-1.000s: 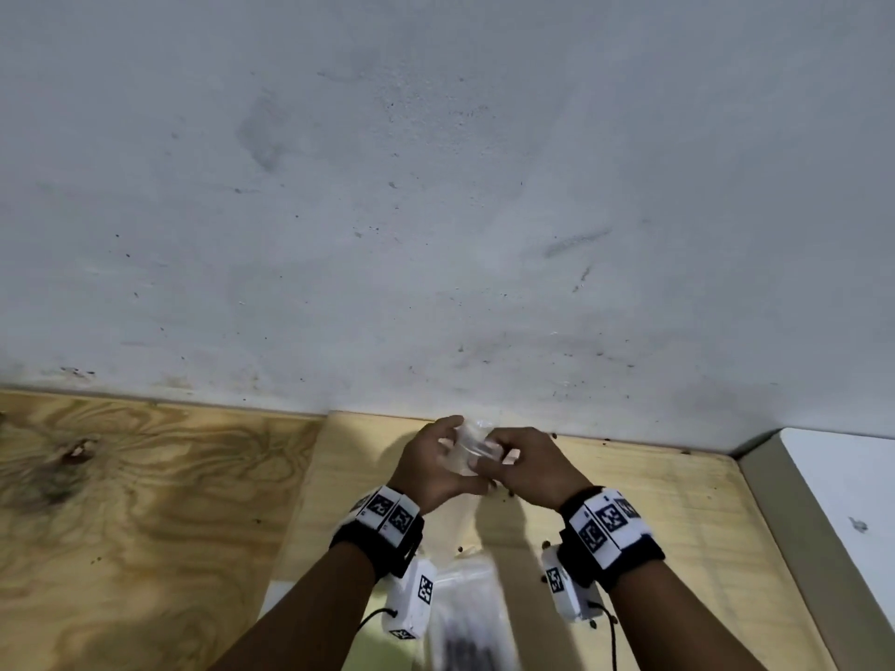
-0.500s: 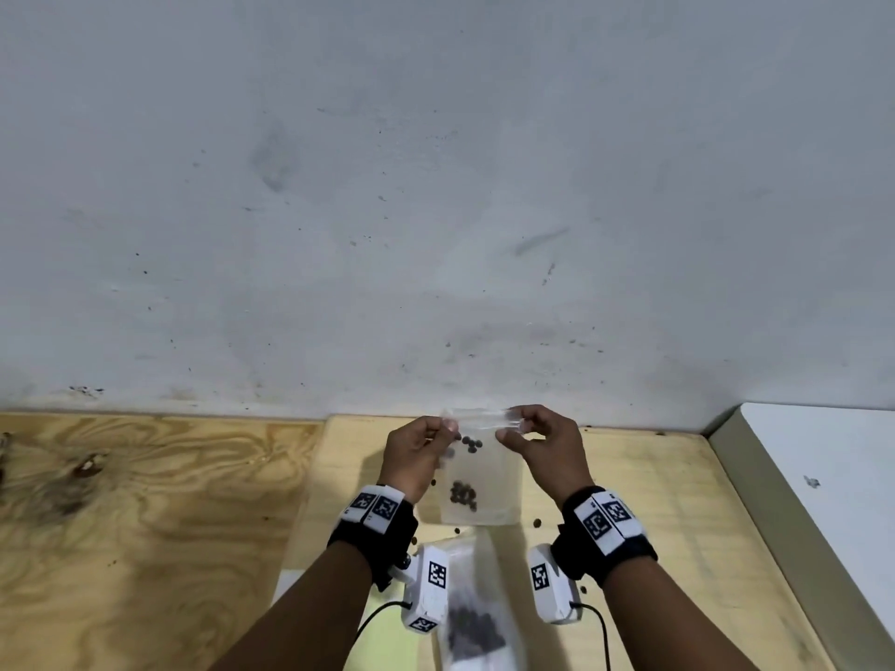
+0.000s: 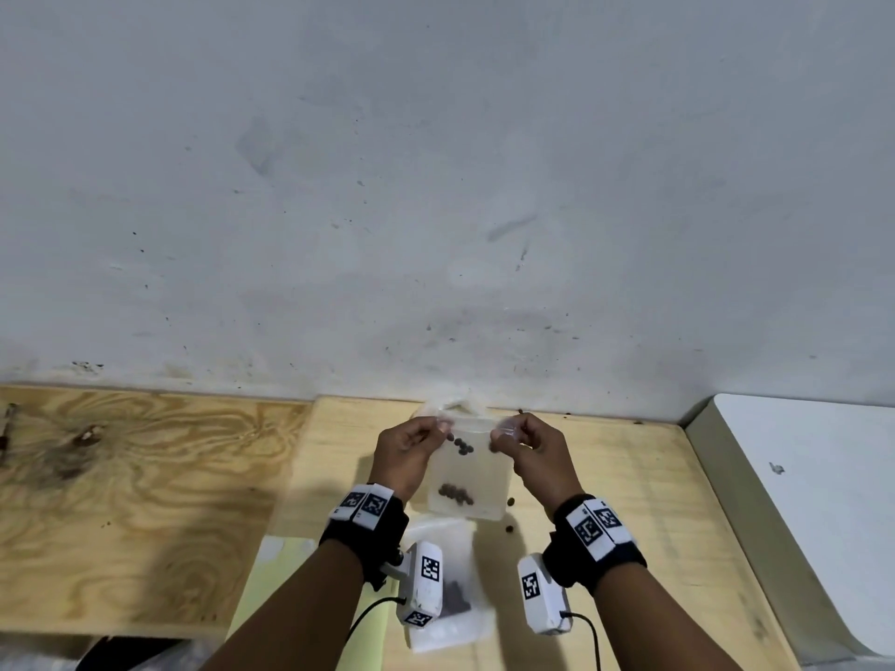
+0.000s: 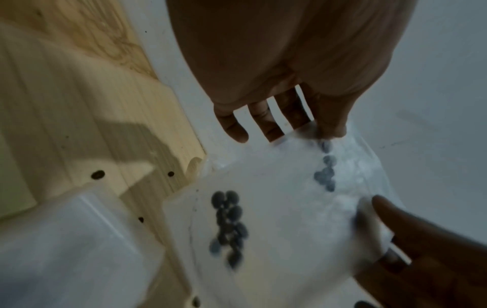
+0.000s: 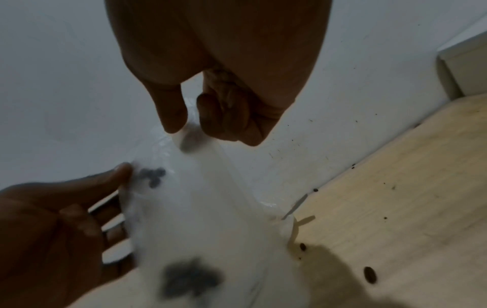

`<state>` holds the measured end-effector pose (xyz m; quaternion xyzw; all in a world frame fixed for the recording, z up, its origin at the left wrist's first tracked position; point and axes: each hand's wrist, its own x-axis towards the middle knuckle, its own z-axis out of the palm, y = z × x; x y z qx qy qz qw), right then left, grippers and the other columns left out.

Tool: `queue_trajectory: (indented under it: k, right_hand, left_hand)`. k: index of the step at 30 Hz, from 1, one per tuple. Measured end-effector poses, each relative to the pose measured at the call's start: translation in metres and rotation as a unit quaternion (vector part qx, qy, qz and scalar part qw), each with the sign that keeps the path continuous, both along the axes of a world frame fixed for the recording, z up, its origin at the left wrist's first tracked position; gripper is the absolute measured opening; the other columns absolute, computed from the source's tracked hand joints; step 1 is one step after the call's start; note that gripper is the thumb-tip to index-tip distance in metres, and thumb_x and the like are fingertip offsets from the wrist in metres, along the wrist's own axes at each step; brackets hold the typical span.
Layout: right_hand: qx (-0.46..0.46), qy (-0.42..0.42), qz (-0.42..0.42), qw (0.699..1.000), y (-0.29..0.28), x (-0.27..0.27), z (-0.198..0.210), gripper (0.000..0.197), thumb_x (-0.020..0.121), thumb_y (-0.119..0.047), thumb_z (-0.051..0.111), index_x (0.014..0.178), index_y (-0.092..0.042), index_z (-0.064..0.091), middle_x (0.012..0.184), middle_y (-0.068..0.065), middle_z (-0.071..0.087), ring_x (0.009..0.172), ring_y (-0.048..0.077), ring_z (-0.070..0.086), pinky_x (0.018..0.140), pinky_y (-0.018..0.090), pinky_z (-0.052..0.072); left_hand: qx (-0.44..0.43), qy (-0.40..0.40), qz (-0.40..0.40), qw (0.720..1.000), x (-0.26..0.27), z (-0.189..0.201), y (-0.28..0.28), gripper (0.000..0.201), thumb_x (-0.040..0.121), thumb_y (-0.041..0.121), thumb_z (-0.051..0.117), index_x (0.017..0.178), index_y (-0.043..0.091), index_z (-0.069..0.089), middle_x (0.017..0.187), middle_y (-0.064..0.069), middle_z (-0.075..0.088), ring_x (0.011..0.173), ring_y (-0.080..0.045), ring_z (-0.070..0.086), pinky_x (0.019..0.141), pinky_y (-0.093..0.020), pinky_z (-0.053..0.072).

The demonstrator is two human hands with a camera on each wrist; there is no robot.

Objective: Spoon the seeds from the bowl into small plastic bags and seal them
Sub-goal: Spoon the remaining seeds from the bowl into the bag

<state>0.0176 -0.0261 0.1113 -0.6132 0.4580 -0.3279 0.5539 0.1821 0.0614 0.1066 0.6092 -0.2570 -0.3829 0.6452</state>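
A small clear plastic bag (image 3: 472,469) hangs upright between my hands above the wooden table (image 3: 629,477). Dark seeds (image 3: 455,494) lie at its bottom, and a few more (image 3: 462,445) cling near the top. My left hand (image 3: 409,450) pinches the bag's top left corner and my right hand (image 3: 525,450) pinches the top right corner. In the left wrist view the bag (image 4: 276,218) spreads below my left hand's fingers (image 4: 237,129). The right wrist view shows thumb and finger (image 5: 171,116) pinching the bag's (image 5: 205,208) edge. The bowl and spoon are out of sight.
Another bag with seeds (image 3: 450,593) lies flat on the table between my forearms. Loose seeds (image 3: 509,501) are scattered on the wood near the wall (image 3: 436,186). A darker plywood panel (image 3: 121,501) is at left, a white surface (image 3: 813,501) at right.
A second ago both hands were bunched together on the crumpled bag. They have since drawn apart and the bag hangs spread out by its top corners.
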Motion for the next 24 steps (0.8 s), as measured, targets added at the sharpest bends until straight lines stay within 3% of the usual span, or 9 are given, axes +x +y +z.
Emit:
queue_trajectory:
  k: [2, 4, 6, 9, 13, 17, 20, 24]
  right_hand:
    - [-0.003, 0.009, 0.0, 1.0, 0.003, -0.003, -0.004, 0.015, 0.085, -0.015, 0.072, 0.085, -0.003, 0.064, 0.072, 0.005, 0.068, 0.073, 0.013, 0.067, 0.061, 0.03, 0.047]
    - [0.001, 0.012, 0.001, 1.0, 0.004, -0.003, -0.009, 0.024, 0.084, -0.015, 0.073, 0.086, 0.005, 0.061, 0.074, -0.004, 0.067, 0.076, 0.012, 0.067, 0.07, 0.032, 0.05]
    - [0.015, 0.007, 0.006, 1.0, 0.005, -0.003, -0.011, 0.028, 0.082, -0.016, 0.074, 0.086, 0.008, 0.059, 0.079, -0.004, 0.068, 0.079, 0.013, 0.063, 0.075, 0.03, 0.049]
    - [0.045, -0.009, 0.021, 0.999, 0.008, -0.001, -0.005, 0.02, 0.081, -0.017, 0.078, 0.086, 0.0, 0.071, 0.083, 0.001, 0.074, 0.077, 0.014, 0.069, 0.07, 0.026, 0.052]
    - [0.066, -0.03, 0.044, 0.996, 0.01, 0.002, 0.003, 0.006, 0.08, -0.016, 0.079, 0.081, -0.011, 0.076, 0.079, 0.006, 0.076, 0.07, 0.018, 0.07, 0.06, 0.025, 0.052]
    - [0.093, -0.038, 0.043, 0.994, 0.009, 0.008, 0.006, 0.008, 0.078, -0.015, 0.081, 0.085, -0.01, 0.078, 0.085, 0.011, 0.077, 0.074, 0.022, 0.072, 0.068, 0.033, 0.056]
    - [0.101, -0.055, 0.039, 0.993, 0.012, 0.012, 0.008, 0.014, 0.076, -0.012, 0.082, 0.086, -0.004, 0.077, 0.087, 0.017, 0.076, 0.075, 0.025, 0.072, 0.066, 0.031, 0.055]
    - [0.1, -0.049, 0.022, 0.994, 0.013, 0.017, 0.009, 0.013, 0.075, -0.005, 0.081, 0.069, -0.005, 0.069, 0.067, 0.006, 0.067, 0.058, 0.016, 0.062, 0.051, 0.02, 0.046]
  left_hand:
    - [0.005, -0.014, -0.001, 1.0, -0.001, -0.004, 0.004, 0.006, 0.085, 0.01, 0.071, 0.085, 0.013, 0.076, 0.079, -0.006, 0.072, 0.075, -0.012, 0.065, 0.078, -0.027, 0.054]
    - [0.021, -0.002, -0.009, 1.0, -0.003, -0.008, 0.006, 0.007, 0.084, 0.012, 0.074, 0.08, 0.006, 0.074, 0.077, -0.009, 0.069, 0.073, -0.017, 0.063, 0.076, -0.033, 0.053]
    - [0.037, 0.013, -0.017, 0.999, -0.006, -0.013, 0.007, 0.02, 0.082, 0.013, 0.075, 0.077, -0.004, 0.068, 0.073, -0.01, 0.067, 0.067, -0.017, 0.06, 0.068, -0.031, 0.052]
    - [0.047, 0.034, -0.022, 0.998, -0.006, -0.013, 0.008, 0.025, 0.082, 0.013, 0.076, 0.08, -0.01, 0.064, 0.074, -0.007, 0.07, 0.067, -0.017, 0.063, 0.065, -0.028, 0.052]
    - [0.065, 0.039, -0.044, 0.996, -0.006, -0.011, 0.007, 0.023, 0.08, 0.019, 0.077, 0.083, -0.003, 0.07, 0.081, -0.014, 0.074, 0.073, -0.024, 0.068, 0.075, -0.038, 0.057]
    - [0.063, 0.022, -0.031, 0.997, -0.005, -0.006, 0.006, 0.014, 0.082, 0.016, 0.076, 0.075, 0.005, 0.073, 0.073, -0.01, 0.072, 0.067, -0.021, 0.066, 0.066, -0.03, 0.055]
    - [0.07, 0.005, -0.032, 0.997, -0.002, -0.007, 0.004, 0.013, 0.081, 0.018, 0.076, 0.072, 0.009, 0.074, 0.074, -0.011, 0.073, 0.068, -0.022, 0.066, 0.071, -0.037, 0.056]
    - [0.081, -0.008, -0.044, 0.996, 0.001, -0.009, 0.002, 0.015, 0.08, 0.018, 0.076, 0.072, 0.006, 0.073, 0.079, -0.018, 0.073, 0.07, -0.025, 0.067, 0.078, -0.048, 0.057]
